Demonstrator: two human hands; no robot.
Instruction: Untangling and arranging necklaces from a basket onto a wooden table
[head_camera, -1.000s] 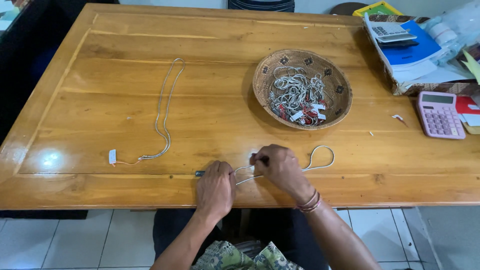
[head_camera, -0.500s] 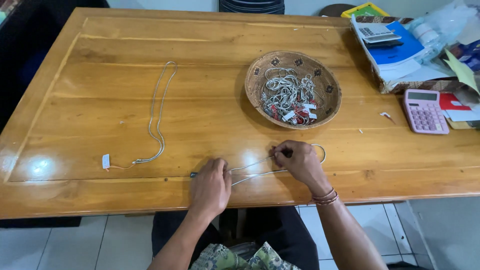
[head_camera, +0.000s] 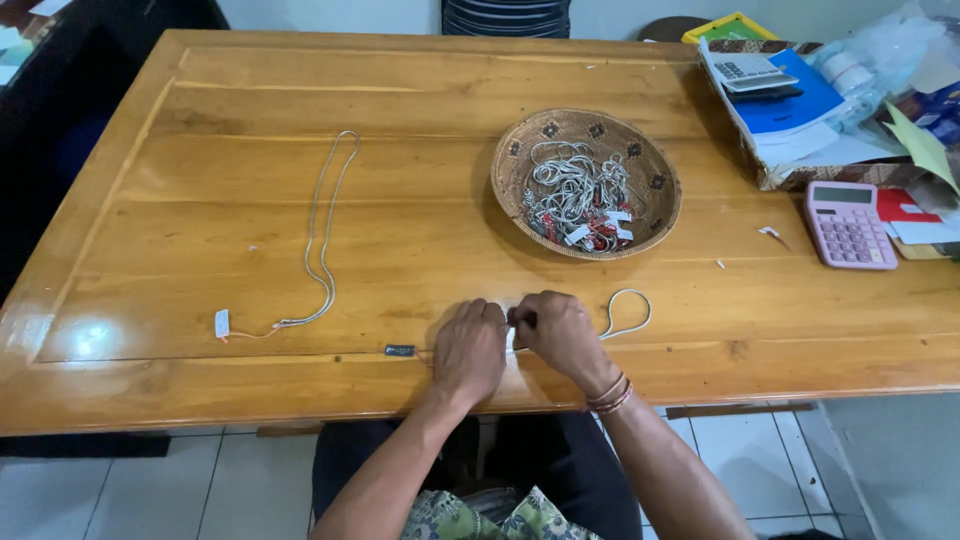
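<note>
From the head view, the two hands have drawn together since half a second ago: then the right hand sat out near the loop with a stretch of chain taut between the hands; now the left hand (head_camera: 468, 350) and right hand (head_camera: 556, 335) meet knuckle to knuckle at the near edge of the table (head_camera: 250, 90), and the free loop of the silver chain (head_camera: 628, 312) curls just right of the right hand. That reads as the work shifting from pulling the chain straight to fine fingering at one spot on it. The right grip is pinched on the chain; the left hand's fingers are curled down over it, but whether they clamp it I cannot tell. A small dark tag (head_camera: 399, 350) lies just left of the left hand, on the chain's line. The table is glossy, varnished wood with a bright glare patch. Farther left a second chain (head_camera: 322, 230) lies in a long narrow loop ending in a white tag (head_camera: 222, 323). Behind the hands a round woven basket (head_camera: 520, 165) holds a tangle of metallic chains with small tags. A pink calculator (head_camera: 848, 225) sits at right, beside stacked papers.
</note>
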